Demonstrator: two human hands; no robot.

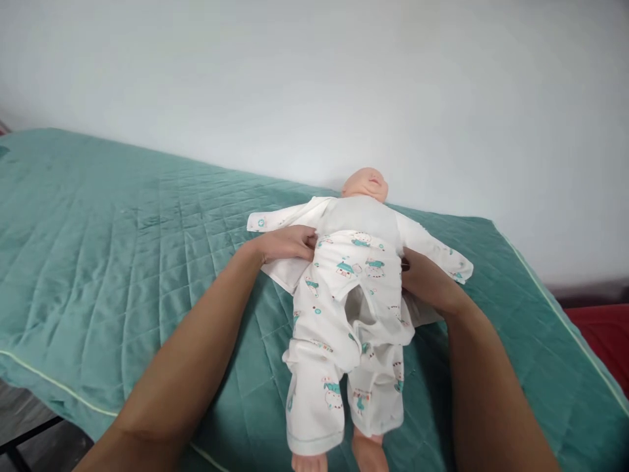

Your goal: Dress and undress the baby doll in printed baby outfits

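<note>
A baby doll lies on its back, its head by the wall and its bare feet toward me. It wears a white long-sleeved shirt, spread open at the sides, and printed white baby pants with an open crotch, pulled up over the belly. At the waist's left side, my left hand is closed, thumb and fingers pinching the pants' edge. On the opposite side, my right hand grips the pants' edge, its fingertips partly hidden by the cloth and the hand itself.
A green quilted cover lies under the doll and reaches the pale wall behind. Something red stands beyond its right edge. A dark metal bar shows at the lower left.
</note>
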